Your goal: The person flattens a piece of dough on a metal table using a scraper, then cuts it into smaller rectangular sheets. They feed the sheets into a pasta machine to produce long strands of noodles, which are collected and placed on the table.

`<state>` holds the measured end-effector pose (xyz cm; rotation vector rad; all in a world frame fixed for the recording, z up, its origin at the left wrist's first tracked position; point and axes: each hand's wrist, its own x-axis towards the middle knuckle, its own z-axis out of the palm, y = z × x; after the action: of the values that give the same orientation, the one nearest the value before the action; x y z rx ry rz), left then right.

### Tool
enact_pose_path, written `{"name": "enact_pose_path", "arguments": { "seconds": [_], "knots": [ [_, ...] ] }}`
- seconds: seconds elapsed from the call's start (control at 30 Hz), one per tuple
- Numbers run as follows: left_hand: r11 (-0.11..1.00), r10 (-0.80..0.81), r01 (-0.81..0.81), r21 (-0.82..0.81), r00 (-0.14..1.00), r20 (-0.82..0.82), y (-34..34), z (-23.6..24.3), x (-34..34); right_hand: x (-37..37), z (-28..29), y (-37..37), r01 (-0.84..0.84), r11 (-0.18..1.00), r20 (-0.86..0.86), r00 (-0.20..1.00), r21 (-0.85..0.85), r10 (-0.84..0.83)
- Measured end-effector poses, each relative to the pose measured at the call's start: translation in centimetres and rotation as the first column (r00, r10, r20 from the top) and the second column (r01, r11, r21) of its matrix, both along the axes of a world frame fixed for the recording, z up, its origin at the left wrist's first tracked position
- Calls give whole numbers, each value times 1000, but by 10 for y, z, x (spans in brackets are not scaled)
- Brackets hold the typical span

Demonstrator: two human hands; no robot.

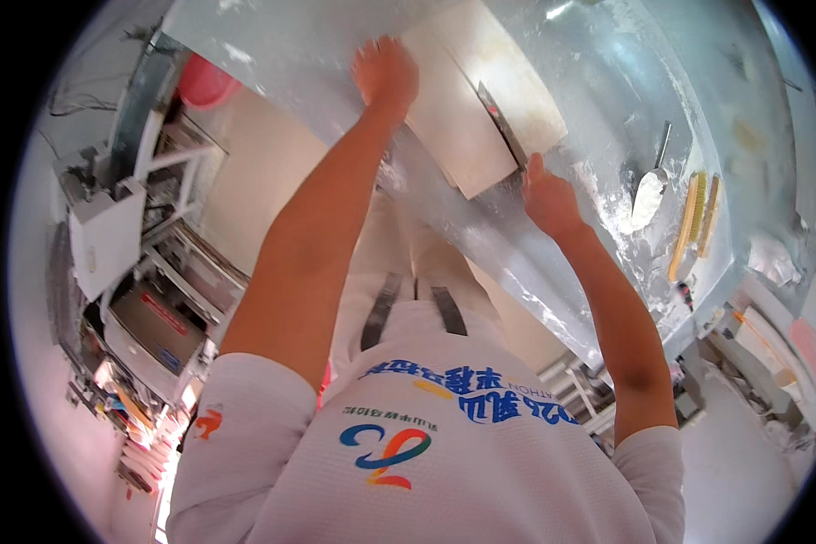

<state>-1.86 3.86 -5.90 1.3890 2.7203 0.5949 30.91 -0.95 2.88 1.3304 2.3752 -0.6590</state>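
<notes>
Pale cream flat sheets point(462, 154) lie on the floury, bluish worktop, with a long seam between their parts; I cannot tell what they are made of. A long knife point(498, 118) lies along the seam toward the near right. My right hand point(551, 198) is closed on the knife's handle, index finger stretched along it; the handle is mostly hidden. My left hand point(385, 74) rests at the far left corner of the sheets, palm down, with fingers bent and slightly apart.
The worktop point(607, 72) runs on around the sheets. At right are a metal scoop with white powder point(648, 195), two wooden-backed brushes point(694, 213) and a crumpled white bag point(771, 261). A pink basin point(199, 82) and metal equipment point(159, 331) stand at left, below the worktop.
</notes>
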Motion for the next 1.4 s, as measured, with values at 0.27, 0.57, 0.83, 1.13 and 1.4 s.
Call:
{"name": "enact_pose_path", "arguments": {
  "seconds": [0.27,0.57,0.83,1.13,1.4],
  "knots": [
    [937,-119,284,-204,807,579,19,26,-62,26,5,-32,143,966,-328,942,216,-66],
    [927,-221,368,-73,693,686,-13,26,-74,64,65,-121,553,824,-399,788,121,-470],
    [837,78,487,-248,343,936,6,75,-70,87,-1,-189,866,393,-316,483,309,-816],
    [746,-419,663,67,389,821,-16,102,-54,61,-48,-210,782,337,-174,486,524,-857],
    [646,-286,763,3,239,928,-41,269,39,-46,6,-130,989,144,-666,128,32,-735]
  ]
}}
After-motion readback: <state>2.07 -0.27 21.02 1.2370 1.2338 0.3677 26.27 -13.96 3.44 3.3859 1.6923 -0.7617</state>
